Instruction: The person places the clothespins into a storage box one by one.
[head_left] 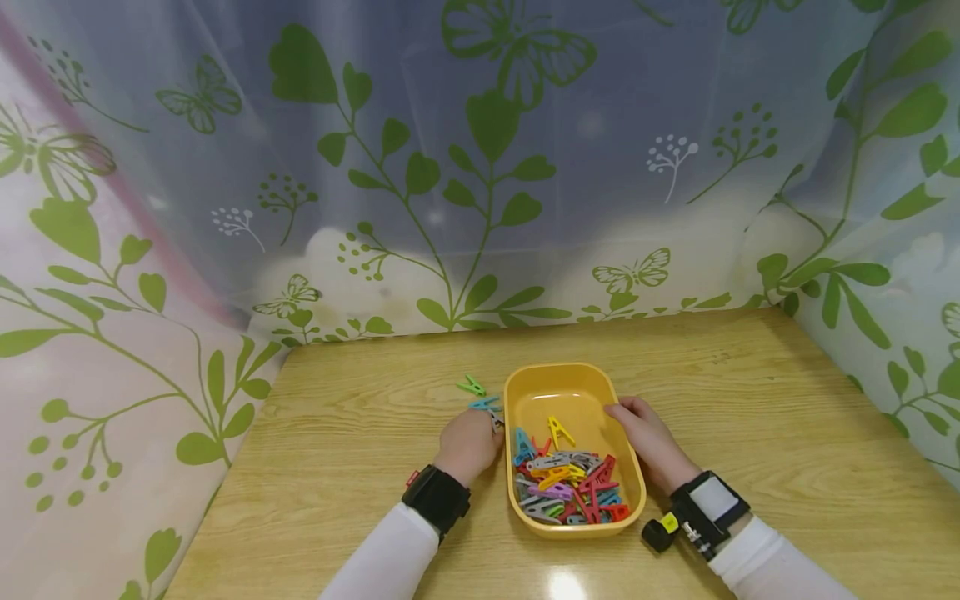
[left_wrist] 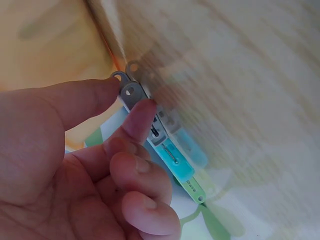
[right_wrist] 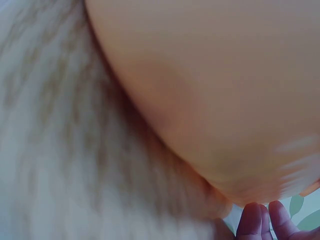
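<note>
A yellow plastic tray [head_left: 576,390] sits on the wooden table, its near half piled with clothespins [head_left: 562,483] in grey, red, yellow, blue, purple and green. Just outside its left wall, my left hand [head_left: 468,446] pinches a grey clothespin [left_wrist: 131,92] between thumb and index finger; the other fingers are curled. Beyond that clothespin lie a blue clothespin [head_left: 486,403] and a green clothespin [head_left: 472,385], in a row along the table. My right hand [head_left: 654,442] grips the tray's right side, thumb at the rim and fingers against the outer wall.
The wooden table [head_left: 360,400] extends to both sides of the tray. A patterned curtain [head_left: 405,250] with leaves and butterflies hangs along its back and sides. A small black device [head_left: 660,533] on the right wrist strap sticks out near the tray's lower right corner.
</note>
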